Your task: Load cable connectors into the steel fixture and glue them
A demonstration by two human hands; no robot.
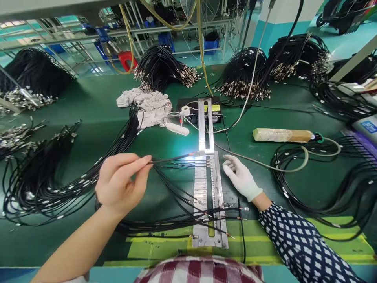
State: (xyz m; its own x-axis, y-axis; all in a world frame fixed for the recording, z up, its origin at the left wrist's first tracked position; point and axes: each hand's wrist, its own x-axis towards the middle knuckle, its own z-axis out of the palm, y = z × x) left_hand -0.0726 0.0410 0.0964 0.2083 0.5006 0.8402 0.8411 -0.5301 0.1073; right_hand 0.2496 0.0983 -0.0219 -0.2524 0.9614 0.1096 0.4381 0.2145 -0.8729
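My left hand (pixel 123 179) is bare and pinches a thin black cable (pixel 171 158) between thumb and fingers. That cable runs right to a metal end lying over a slotted metal fixture (pixel 202 188), where a bright glow shows. Several more black cables lie across the fixture's grooves, with their ends on its right part. My right hand (pixel 240 177), in a white glove, is just right of the fixture and apart from it. Its fingers are loosely bent, with nothing visible in them. Behind the fixture stands a black control box (pixel 191 108).
Bundles of black cables (pixel 241 74) lie along the back and left of the green table (pixel 97 94). White cloth gloves (pixel 150 104) rest left of the box. A tape-wrapped handle (pixel 282 135) with a cord lies at right. A yellow hose (pixel 202 51) hangs down behind.
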